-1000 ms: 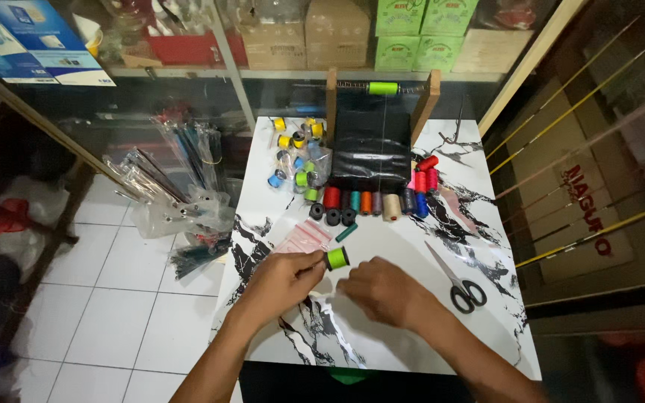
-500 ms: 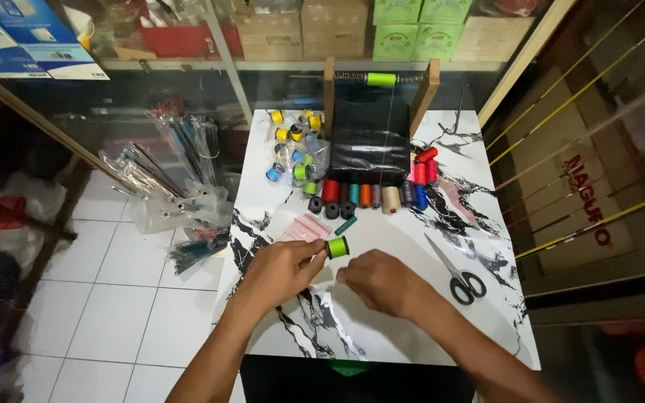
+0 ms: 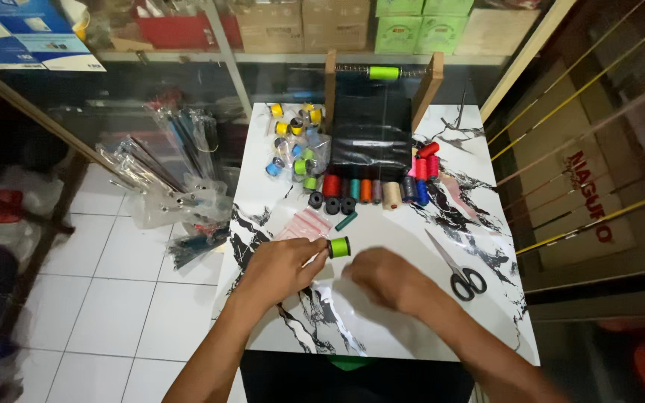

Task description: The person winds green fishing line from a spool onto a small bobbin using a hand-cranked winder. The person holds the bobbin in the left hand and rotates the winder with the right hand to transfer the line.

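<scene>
**Head view: green spool pinched over the marble table**

Head view shows my left hand (image 3: 281, 269) closed on a small green spool (image 3: 339, 247), pinched at the fingertips so its side stays free. My right hand (image 3: 390, 280) is just beside it, fingers curled low over the table (image 3: 487, 328); whether it grips a thread I cannot tell. Near the spool lie pink packets (image 3: 304, 222). Farther back a row of coloured spools (image 3: 371, 190) stands ready, and scissors (image 3: 457, 270) rest at my right, within reach.
</scene>
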